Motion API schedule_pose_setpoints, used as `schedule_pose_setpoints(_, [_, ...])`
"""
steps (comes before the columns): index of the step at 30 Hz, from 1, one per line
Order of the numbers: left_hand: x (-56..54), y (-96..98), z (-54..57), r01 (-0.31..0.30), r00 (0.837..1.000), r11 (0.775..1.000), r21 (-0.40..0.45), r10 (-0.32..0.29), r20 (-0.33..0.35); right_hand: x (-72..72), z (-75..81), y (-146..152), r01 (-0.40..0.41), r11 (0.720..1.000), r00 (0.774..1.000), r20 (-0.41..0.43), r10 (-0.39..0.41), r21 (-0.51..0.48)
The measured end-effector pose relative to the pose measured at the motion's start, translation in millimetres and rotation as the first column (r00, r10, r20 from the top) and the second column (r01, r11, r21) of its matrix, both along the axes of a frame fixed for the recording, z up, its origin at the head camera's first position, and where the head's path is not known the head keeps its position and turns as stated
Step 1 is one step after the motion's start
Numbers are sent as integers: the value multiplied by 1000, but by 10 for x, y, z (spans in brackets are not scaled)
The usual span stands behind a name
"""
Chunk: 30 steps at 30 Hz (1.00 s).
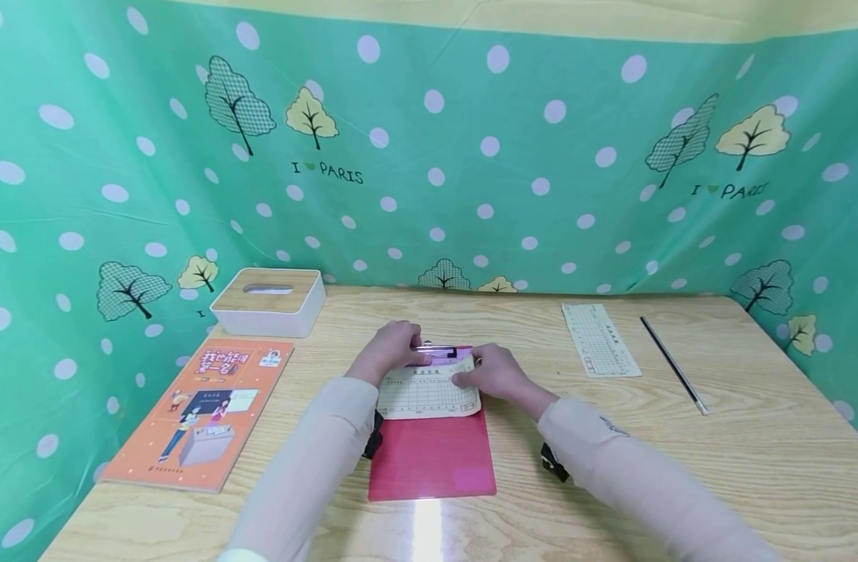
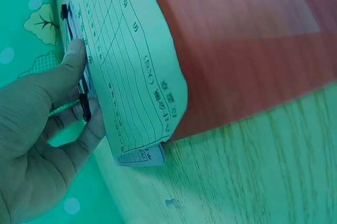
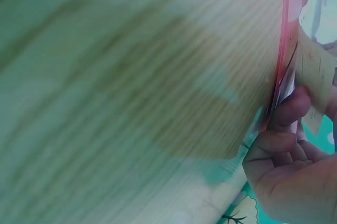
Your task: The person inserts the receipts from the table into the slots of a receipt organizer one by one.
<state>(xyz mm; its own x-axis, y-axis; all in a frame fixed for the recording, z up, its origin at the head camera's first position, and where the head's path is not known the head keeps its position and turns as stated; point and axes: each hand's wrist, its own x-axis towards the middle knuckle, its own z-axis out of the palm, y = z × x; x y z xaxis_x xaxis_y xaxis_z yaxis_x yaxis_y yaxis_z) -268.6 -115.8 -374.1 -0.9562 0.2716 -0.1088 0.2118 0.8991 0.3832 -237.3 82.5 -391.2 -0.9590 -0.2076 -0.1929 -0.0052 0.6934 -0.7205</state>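
A red clipboard (image 1: pixel 432 460) lies on the table with its metal clip (image 1: pixel 443 352) at the far end. My left hand (image 1: pixel 393 349) grips that clip; in the left wrist view its thumb (image 2: pixel 76 58) presses on one side and fingers curl round the other. Over the board's upper part lies a printed paper form (image 1: pixel 425 396), its lower edge wavy. My right hand (image 1: pixel 497 375) pinches the form near its upper right, thumb on top. Below the form, a second printed sheet (image 2: pixel 152 156) peeks out at the board's edge.
An orange book (image 1: pixel 197 414) lies at the left, with a wood-topped tissue box (image 1: pixel 270 303) behind it. Toward the back right are another printed form (image 1: pixel 600 341) and a thin dark rod (image 1: pixel 673 364). A green patterned curtain (image 1: pixel 471 156) hangs behind the table.
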Motion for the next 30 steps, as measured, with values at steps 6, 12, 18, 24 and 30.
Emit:
schedule_pose_setpoints(6, [-10,-5,-4,7,1000,1000,7,-7,7,-8,12,-37,21,1000,1000,15,-21,6])
schedule_pose_setpoints(12, [-10,-18,3,18,1000,1000,8,-18,8,-26,30,-65,35,998,999,27,-36,46])
schedule_pose_setpoints(18, [-11,-10,19,39,999,999,11,-39,-7,-69,42,-77,40,997,998,43,-43,61])
schedule_pose_setpoints(24, [-29,1,68,54,998,999,10,-54,11,-134,26,-87,48,997,995,79,-53,60])
schedule_pose_setpoints(30, [-45,-31,159,55,995,997,49,-58,75,-184,10,-109,49,996,994,99,-55,68])
